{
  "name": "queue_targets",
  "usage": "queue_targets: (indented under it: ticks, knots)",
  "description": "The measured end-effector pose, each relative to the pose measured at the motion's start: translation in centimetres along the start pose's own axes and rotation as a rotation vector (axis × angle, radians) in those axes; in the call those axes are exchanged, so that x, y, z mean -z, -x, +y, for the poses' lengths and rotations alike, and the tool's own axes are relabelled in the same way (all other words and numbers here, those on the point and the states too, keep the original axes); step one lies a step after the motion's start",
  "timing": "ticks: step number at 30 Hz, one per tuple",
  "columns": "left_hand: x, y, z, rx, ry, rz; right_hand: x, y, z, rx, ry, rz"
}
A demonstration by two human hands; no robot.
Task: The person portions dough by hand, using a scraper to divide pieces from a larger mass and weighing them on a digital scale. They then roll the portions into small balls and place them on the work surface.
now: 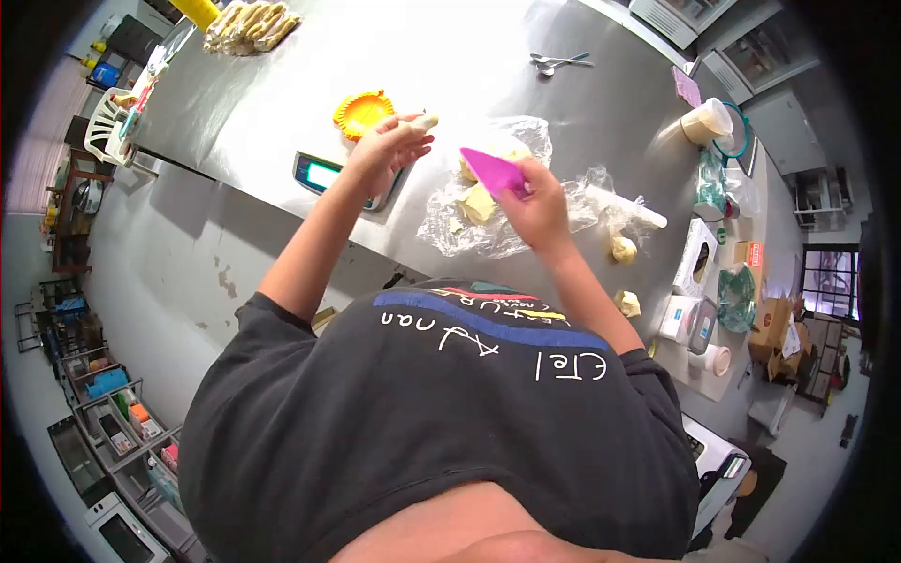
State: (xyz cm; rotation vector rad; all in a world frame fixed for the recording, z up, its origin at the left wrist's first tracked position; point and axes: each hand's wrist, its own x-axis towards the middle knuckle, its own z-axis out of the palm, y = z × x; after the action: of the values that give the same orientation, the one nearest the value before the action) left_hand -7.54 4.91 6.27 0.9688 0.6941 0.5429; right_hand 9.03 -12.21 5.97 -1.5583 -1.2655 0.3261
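Note:
My left hand [389, 148] is closed around a small pale piece of dough [424, 122] that sticks out past the fingers. Beneath that wrist lies a digital scale [317, 174] with a lit display, partly hidden by my arm. Just beyond the hand is a yellow round mold with a scalloped rim [364, 114]. My right hand [539, 205] grips a pink plastic scraper [492, 173], its pointed end toward the left. Under the scraper, yellowish dough [478, 204] rests on crumpled clear plastic wrap [441, 225]; the scraper covers part of it.
A white cylinder [627, 206] and dough lumps [622, 249] lie to the right on the steel table [450, 56]. Spoons [560, 63] are farther back. Stacked yellowish food pieces [249, 28] sit at the far left. Tubs [706, 122] and boxes [694, 258] line the right side.

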Motion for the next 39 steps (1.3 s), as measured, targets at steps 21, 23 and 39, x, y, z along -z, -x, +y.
queue_targets:
  ticks: [21, 23, 39]
  knots:
    - [-8.7, 4.6, -4.3, -0.406, -0.36, 0.115, -0.9, 1.4, -1.5, 0.224, 0.031, 0.134]
    - [-8.3, 4.2, -4.2, -0.338, -0.41, 0.101, -1.0, 1.1, -1.0, 0.2, 0.021, 0.134]
    - [10.7, -7.9, -0.7, -0.353, -1.148, 0.467, 9.3, 2.0, 12.4, -0.447, 0.601, -0.115]
